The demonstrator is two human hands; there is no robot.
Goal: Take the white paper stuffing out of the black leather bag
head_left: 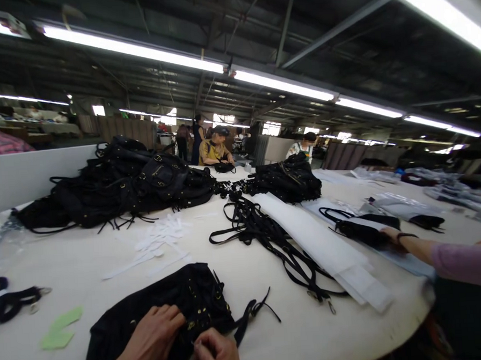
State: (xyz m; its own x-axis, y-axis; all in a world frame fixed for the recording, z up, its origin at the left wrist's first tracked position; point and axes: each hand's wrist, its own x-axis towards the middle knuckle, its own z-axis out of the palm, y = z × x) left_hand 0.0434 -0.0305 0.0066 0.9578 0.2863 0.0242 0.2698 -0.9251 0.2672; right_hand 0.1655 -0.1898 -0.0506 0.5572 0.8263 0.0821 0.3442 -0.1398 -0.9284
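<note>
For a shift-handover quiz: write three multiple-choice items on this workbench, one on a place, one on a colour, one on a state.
1. Where does the green paper scrap lie?
A. left of the near black bag
B. on the far bag pile
C. on the floor

2. What colour is the long folded sheet beside the loose straps?
A. red
B. white
C. blue

3. How is the left hand?
A. raised in the air
B. resting on the near black bag
C. holding scissors

Answers: 1 A, it sits on the table at lower left. 2 B, it is plainly white. 3 B, palm down on the fabric, beside the right hand.
</note>
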